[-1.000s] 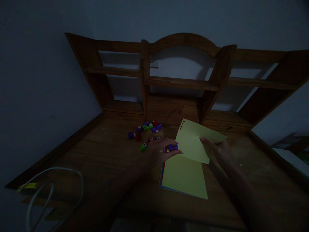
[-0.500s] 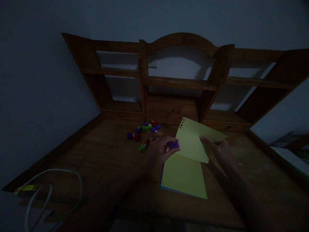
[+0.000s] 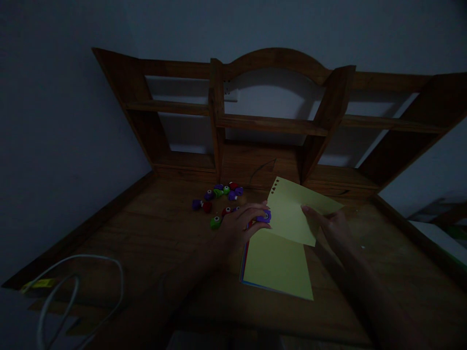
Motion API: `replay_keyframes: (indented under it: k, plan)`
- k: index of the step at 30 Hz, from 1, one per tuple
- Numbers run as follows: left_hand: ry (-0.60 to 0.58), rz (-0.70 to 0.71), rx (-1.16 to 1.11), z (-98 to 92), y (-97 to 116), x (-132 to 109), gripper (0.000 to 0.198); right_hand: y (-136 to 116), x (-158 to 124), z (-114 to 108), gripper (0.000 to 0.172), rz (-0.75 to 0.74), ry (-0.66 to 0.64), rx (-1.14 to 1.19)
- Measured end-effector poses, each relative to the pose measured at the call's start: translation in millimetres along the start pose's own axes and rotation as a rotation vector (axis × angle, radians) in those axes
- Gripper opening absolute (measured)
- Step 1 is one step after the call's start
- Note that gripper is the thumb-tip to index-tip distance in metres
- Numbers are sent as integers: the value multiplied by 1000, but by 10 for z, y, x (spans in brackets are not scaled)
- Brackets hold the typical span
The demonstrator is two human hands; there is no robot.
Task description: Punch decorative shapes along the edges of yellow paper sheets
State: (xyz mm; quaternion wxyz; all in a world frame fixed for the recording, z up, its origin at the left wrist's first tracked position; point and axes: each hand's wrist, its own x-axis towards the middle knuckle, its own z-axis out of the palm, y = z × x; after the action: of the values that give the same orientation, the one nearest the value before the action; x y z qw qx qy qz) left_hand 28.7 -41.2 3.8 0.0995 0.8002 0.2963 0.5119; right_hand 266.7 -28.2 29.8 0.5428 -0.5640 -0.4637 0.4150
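My left hand [image 3: 237,226] is closed around a small purple paper punch [image 3: 266,217], thumb below and fingers above, at the left edge of a loose yellow sheet [image 3: 292,209]. Whether the paper sits inside the punch's slot I cannot tell. Several small cut-out shapes, some like stars, run along the sheet's upper left edge. My right hand [image 3: 333,228] pinches the sheet on its right side, thumb on top. Partly under it lies a stack of coloured paper [image 3: 277,267], yellow uppermost, with red and blue edges showing.
Several purple, red and green punches [image 3: 216,222] lie left of the paper, some partly hidden by my left hand. A wooden shelf unit [image 3: 270,125] rises along the back of the desk [image 3: 153,233]. A white cable [image 3: 120,272] loops at the lower left.
The purple punch has turned in my left hand, now showing a round pale-and-dark spot. My left fingers have shifted around it. My right hand and the sheet stay almost still.
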Motion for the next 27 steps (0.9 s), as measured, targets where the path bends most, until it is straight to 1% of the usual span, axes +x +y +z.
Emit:
replay_keyframes:
  k: [3, 6, 8, 13, 15, 19, 22, 25, 27]
  plan:
    - [-41, 16, 31, -48, 78, 1, 13, -20, -20, 9, 16, -4, 24, -12]
    - [-101, 37, 84, -96, 164, 8, 18, -28, -40, 17, 13, -17, 8, -10]
    - [-115, 40, 105, -113, 202, 11, 19, -20, -37, 16, 12, -26, -4, -1]
    - [-71, 51, 133, -95, 192, 2, 19, 17, -4, -4, 18, -36, -11, 11]
    - [-47, 100, 140, -74, 157, -10, 19, 24, -2, -8, 20, -42, -18, 14]
    - [16, 175, 159, -25, 96, -39, 24, 25, -10, 6, 19, -63, -9, 22]
    - [31, 167, 164, -5, 96, -52, 26, 16, -17, 15, 19, -65, 2, 14]
    - [31, 133, 178, 2, 114, -55, 23, 5, -22, 10, 19, -43, 21, 0]
    - [10, 107, 208, 9, 112, -60, 19, 6, -22, 3, 19, -41, 23, -4]
